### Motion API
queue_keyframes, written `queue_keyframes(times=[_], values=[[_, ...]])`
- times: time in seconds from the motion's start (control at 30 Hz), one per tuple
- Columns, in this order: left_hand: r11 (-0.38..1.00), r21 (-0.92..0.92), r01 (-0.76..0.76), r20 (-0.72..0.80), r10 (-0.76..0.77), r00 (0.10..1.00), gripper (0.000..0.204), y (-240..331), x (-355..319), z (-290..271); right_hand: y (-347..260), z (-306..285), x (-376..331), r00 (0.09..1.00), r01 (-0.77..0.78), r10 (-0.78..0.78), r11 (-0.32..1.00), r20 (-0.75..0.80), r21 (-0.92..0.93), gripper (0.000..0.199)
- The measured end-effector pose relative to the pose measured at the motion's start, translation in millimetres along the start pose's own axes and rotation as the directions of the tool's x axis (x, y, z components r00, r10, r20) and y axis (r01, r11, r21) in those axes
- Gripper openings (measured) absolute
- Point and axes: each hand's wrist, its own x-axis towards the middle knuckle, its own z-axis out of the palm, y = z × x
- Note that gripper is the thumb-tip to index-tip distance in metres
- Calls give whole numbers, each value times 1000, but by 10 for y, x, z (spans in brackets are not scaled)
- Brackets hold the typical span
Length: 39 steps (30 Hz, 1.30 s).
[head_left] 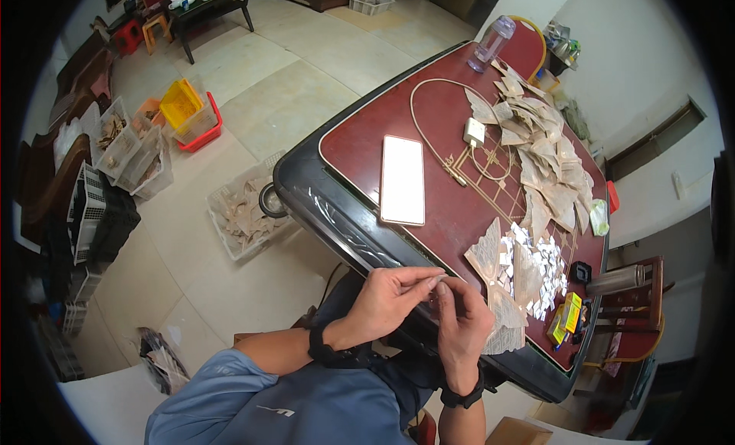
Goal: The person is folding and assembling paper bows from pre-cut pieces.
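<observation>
My left hand [389, 301] and my right hand [465, 316] meet over the near edge of the table [352, 139], fingertips pinched together. A small pale bit shows between the fingertips, too small to name. Next to my right hand lie a few brownish, wing-shaped pieces [485, 255] with fine line patterns. Just beyond them is a heap of small shiny white and silvery chips [540, 270]. A larger pile of the same wing-shaped pieces [557, 177] spreads along the right side of the table.
A white-faced phone [403, 180], a white charger [474, 132] with its cable and a clear bottle [491, 44] are on the table. Yellow boxes [565, 318] sit at its right corner. On the floor at left stand a bin of pieces [239, 246] and a red basket [205, 131].
</observation>
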Motion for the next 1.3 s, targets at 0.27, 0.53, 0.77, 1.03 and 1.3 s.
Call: queue_keyframes(times=[0.27,0.53,0.77,1.03,1.3], values=[[998,0,71,135,-70,988,30,-180,-88,411,203,-285,-249,969,-193,220,957,-111,217,11],[991,13,137,199,-136,970,29,-208,-91,522,231,-460,-362,960,-201,254,918,-118,341,12],[965,-26,259,217,-248,944,29,-219,-97,548,296,-479,-403,930,-287,358,849,-85,443,14],[967,-28,253,273,-236,933,28,-198,-36,555,257,-546,-471,927,-278,362,841,-99,464,15],[944,-38,329,328,-299,896,28,-158,10,496,310,-523,-459,925,-293,370,842,-89,453,14]])
